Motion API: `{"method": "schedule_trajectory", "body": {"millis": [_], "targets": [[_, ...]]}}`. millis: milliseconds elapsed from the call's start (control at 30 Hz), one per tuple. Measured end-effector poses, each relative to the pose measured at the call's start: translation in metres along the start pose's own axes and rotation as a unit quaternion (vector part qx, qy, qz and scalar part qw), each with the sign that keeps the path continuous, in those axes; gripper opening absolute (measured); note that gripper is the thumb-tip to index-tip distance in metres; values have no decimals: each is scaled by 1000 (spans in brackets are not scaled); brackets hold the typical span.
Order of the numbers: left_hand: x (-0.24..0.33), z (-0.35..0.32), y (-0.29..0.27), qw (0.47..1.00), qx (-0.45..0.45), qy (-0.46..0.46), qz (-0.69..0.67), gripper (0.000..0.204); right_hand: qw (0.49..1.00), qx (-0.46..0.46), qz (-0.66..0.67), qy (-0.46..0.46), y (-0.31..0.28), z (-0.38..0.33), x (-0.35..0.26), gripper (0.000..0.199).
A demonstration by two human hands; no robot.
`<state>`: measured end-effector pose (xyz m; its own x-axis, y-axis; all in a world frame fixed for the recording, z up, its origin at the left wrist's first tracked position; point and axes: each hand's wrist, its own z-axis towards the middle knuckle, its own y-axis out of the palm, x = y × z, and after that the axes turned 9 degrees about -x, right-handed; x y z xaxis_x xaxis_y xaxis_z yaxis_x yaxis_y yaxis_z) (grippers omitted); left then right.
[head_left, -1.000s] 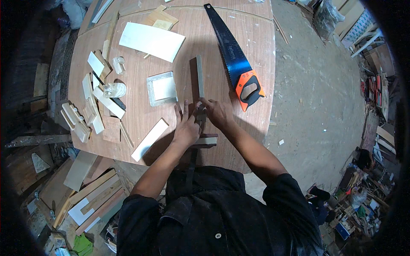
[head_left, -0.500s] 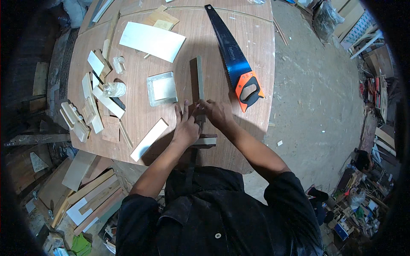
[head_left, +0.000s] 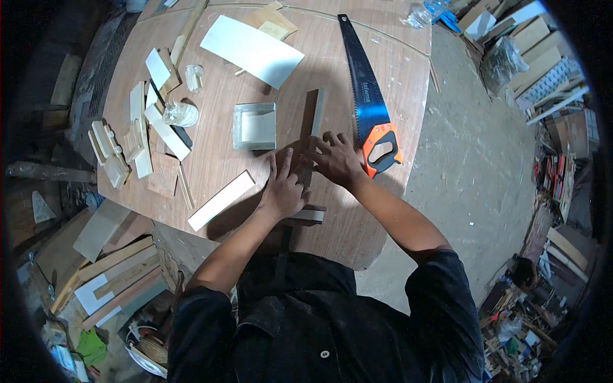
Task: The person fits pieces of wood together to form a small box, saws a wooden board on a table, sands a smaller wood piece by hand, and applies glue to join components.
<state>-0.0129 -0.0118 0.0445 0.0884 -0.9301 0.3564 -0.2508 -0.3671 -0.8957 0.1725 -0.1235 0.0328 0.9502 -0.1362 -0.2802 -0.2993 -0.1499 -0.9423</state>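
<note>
A long, narrow wooden strip [head_left: 317,108], dark on its left side and grey along its right edge, stands on the table in front of me. My left hand [head_left: 285,193] is at its near part, thumb and forefinger closed against it while two other fingers stretch forward. On the strip's right side is my right hand [head_left: 338,159], its fingers spread and bent over the edge, fingertips at the wood. Just below my left hand lies a short pale block with dark edges [head_left: 310,216]. My hands hide the strip's near part, and anything small between the left fingers cannot be made out.
Right of my hand lies a handsaw [head_left: 368,96] with an orange and black handle. A shallow square box [head_left: 254,126], a white board [head_left: 252,51] and a pale plank [head_left: 221,200] lie leftward. Further left are a clear jar [head_left: 181,114] and several wood offcuts [head_left: 138,127].
My right fingers have come away from my left fingertips and spread over the strip's right side. My left hand stays at the strip. The whole view has shifted slightly.
</note>
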Motion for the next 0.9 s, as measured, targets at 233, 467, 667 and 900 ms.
{"method": "schedule_trajectory", "body": {"millis": [233, 467, 667, 900], "targets": [[-25, -3, 21, 996, 66, 55, -9, 37, 1000, 21, -6, -1, -3, 1, -2, 35], [-45, -1, 27, 997, 54, 57, -13, 35, 999, 48, 6, 22, 2, 6, -9, 42], [-50, 0, 26, 994, 91, 49, -27, 34, 996, 83, 16, 20, 1, 9, -13, 36], [-51, -5, 21, 997, 59, 50, -31, 33, 999, 15, 9, -41, -7, 24, 6, 20]]}}
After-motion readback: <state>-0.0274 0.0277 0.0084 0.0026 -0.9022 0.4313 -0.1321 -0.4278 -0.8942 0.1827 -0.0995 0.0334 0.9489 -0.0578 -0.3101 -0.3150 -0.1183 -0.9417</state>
